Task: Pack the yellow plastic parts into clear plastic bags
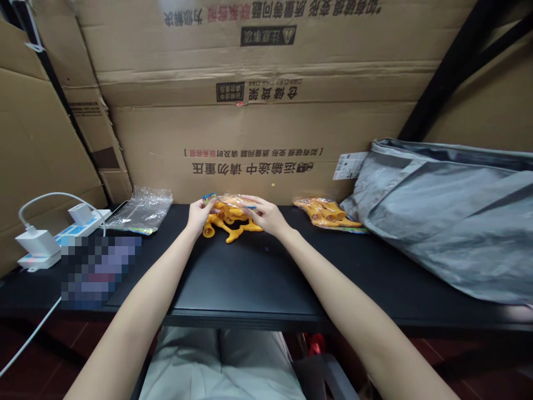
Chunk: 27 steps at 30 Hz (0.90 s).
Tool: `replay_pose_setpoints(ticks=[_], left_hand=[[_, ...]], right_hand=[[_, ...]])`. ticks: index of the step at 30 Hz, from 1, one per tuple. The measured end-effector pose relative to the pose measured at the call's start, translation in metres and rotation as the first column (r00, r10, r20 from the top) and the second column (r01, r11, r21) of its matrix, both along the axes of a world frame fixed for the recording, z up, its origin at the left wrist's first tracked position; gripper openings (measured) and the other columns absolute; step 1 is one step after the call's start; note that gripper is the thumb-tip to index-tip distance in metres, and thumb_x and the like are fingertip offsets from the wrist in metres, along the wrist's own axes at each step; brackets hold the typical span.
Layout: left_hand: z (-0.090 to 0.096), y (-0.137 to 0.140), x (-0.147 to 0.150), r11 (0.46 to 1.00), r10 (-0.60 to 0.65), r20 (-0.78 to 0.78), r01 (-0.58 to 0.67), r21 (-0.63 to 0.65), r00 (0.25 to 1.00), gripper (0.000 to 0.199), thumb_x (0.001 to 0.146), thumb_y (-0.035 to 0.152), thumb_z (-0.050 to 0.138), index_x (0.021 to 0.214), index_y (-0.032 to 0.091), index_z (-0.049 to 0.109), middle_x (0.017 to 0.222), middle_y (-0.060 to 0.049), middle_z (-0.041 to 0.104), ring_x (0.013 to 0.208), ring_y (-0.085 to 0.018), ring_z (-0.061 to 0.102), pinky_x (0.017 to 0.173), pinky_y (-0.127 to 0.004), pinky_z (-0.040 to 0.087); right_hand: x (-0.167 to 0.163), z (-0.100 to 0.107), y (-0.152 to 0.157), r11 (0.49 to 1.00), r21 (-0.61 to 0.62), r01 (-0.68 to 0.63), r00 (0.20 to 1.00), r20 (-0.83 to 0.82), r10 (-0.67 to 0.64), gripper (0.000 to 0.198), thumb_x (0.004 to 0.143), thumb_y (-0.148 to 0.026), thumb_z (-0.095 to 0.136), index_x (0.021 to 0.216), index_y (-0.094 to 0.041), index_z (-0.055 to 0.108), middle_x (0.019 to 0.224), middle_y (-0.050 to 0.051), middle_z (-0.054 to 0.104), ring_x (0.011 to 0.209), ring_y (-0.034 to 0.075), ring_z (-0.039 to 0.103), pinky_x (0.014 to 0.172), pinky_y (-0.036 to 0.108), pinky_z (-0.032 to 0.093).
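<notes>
A clear plastic bag [235, 200] with a bright printed edge is stretched between my hands over the black tabletop. My left hand [200, 215] pinches its left corner, beside the blue-green print. On the other side, my right hand [266, 214] has its fingers closed on the bag's right edge. Just under and in front of the bag lie several yellow-orange plastic pieces [234, 234], some tube-like with round open ends, others curved. Whether some of them are inside the bag I cannot tell. My fingers partly hide the bag's edges.
To the right, a filled bag of similar yellow pieces [327, 212] lies by a large grey fabric bag [433, 216]. Flat clear bags [144, 210] lie at left, near a white power strip [85, 223], its cables and a blurred-out flat object [102, 272]. Cardboard [266, 128] walls the back.
</notes>
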<state>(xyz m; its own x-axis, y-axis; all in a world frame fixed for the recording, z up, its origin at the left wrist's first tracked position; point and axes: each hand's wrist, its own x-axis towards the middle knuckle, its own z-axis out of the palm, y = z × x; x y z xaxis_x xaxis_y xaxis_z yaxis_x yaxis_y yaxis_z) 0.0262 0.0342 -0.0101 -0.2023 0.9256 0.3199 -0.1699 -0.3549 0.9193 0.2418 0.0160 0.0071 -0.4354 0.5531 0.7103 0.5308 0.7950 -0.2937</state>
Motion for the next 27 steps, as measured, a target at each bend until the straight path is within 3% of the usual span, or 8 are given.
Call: replay_pose_setpoints(ticks=[3, 5, 9, 11, 14, 19, 24, 27], left_hand=[[0.003, 0.004, 0.001, 1.0, 0.003, -0.039, -0.003, -0.001, 0.999, 0.04, 0.058, 0.046, 0.077, 0.075, 0.012, 0.065, 0.074, -0.006, 0.071, 0.05, -0.012, 0.063, 0.056, -0.025, 0.05], [0.006, 0.008, 0.002, 1.0, -0.006, -0.058, 0.004, -0.023, 0.998, 0.036, 0.061, 0.043, 0.076, 0.076, 0.012, 0.064, 0.075, -0.005, 0.071, 0.049, -0.012, 0.062, 0.055, -0.024, 0.05], [0.014, 0.023, 0.003, 0.997, -0.021, -0.021, 0.019, -0.075, 1.0, 0.023, 0.067, 0.031, 0.075, 0.071, 0.012, 0.063, 0.069, -0.003, 0.068, 0.051, -0.011, 0.062, 0.062, -0.026, 0.052], [0.019, 0.03, 0.005, 0.996, -0.056, 0.046, 0.059, -0.063, 0.997, 0.019, 0.067, 0.026, 0.075, 0.071, 0.012, 0.064, 0.068, -0.003, 0.068, 0.06, -0.012, 0.065, 0.071, -0.028, 0.052], [0.023, 0.038, 0.013, 0.992, -0.119, 0.141, 0.124, -0.021, 0.983, 0.017, 0.066, 0.023, 0.076, 0.075, 0.014, 0.065, 0.074, -0.003, 0.069, 0.074, -0.014, 0.066, 0.08, -0.028, 0.049], [0.024, 0.044, 0.024, 0.984, -0.173, 0.183, 0.177, -0.007, 0.968, 0.014, 0.069, 0.02, 0.073, 0.078, 0.015, 0.064, 0.08, -0.003, 0.069, 0.079, -0.013, 0.066, 0.073, -0.023, 0.049], [0.032, 0.049, 0.018, 0.99, -0.048, 0.102, 0.061, -0.13, 0.994, 0.019, 0.07, 0.027, 0.074, 0.075, 0.014, 0.061, 0.07, -0.003, 0.068, 0.063, -0.011, 0.063, 0.066, -0.025, 0.052], [0.042, 0.049, 0.012, 0.995, -0.066, 0.121, 0.074, -0.069, 0.99, 0.024, 0.071, 0.032, 0.073, 0.077, 0.013, 0.061, 0.077, -0.007, 0.07, 0.065, -0.011, 0.064, 0.071, -0.028, 0.052]], right_hand=[[-0.003, 0.002, 0.004, 0.994, -0.113, 0.003, 0.99, -0.142, -0.02, 0.039, 0.087, -0.05, 0.045, 0.094, -0.024, 0.072, 0.121, 0.005, 0.063, 0.101, 0.022, 0.065, 0.086, 0.036, 0.053], [-0.006, 0.005, 0.006, 0.969, -0.246, 0.009, 0.976, -0.211, -0.062, 0.044, 0.083, -0.057, 0.047, 0.089, -0.022, 0.072, 0.118, 0.007, 0.064, 0.076, 0.021, 0.07, 0.065, 0.034, 0.057], [-0.015, 0.016, 0.013, 0.906, -0.421, -0.051, 0.937, -0.334, -0.102, 0.057, 0.072, -0.07, 0.052, 0.08, -0.016, 0.07, 0.089, 0.01, 0.072, 0.04, 0.015, 0.06, 0.042, 0.03, 0.051], [-0.02, 0.023, 0.018, 0.886, -0.453, -0.099, 0.897, -0.426, -0.118, 0.061, 0.068, -0.072, 0.055, 0.081, -0.014, 0.069, 0.072, 0.009, 0.071, 0.046, 0.018, 0.063, 0.047, 0.03, 0.053], [-0.028, 0.035, 0.022, 0.898, -0.422, -0.123, 0.843, -0.522, -0.13, 0.064, 0.068, -0.072, 0.055, 0.09, -0.014, 0.069, 0.081, 0.01, 0.071, 0.068, 0.023, 0.069, 0.059, 0.033, 0.057], [-0.031, 0.045, 0.02, 0.974, -0.19, 0.125, 0.882, -0.427, -0.197, 0.045, 0.079, -0.058, 0.052, 0.092, -0.019, 0.072, 0.108, 0.01, 0.067, 0.097, 0.026, 0.064, 0.076, 0.038, 0.055], [-0.032, 0.052, 0.018, 0.941, -0.238, 0.24, 0.916, -0.265, -0.301, 0.046, 0.08, -0.058, 0.05, 0.07, -0.016, 0.066, 0.061, 0.005, 0.063, 0.077, 0.025, 0.067, 0.06, 0.027, 0.049], [-0.037, 0.065, 0.016, 0.94, -0.261, 0.221, 0.912, -0.287, -0.294, 0.054, 0.078, -0.065, 0.047, 0.061, -0.016, 0.057, 0.048, 0.001, 0.051, 0.062, 0.022, 0.065, 0.052, 0.023, 0.043]])
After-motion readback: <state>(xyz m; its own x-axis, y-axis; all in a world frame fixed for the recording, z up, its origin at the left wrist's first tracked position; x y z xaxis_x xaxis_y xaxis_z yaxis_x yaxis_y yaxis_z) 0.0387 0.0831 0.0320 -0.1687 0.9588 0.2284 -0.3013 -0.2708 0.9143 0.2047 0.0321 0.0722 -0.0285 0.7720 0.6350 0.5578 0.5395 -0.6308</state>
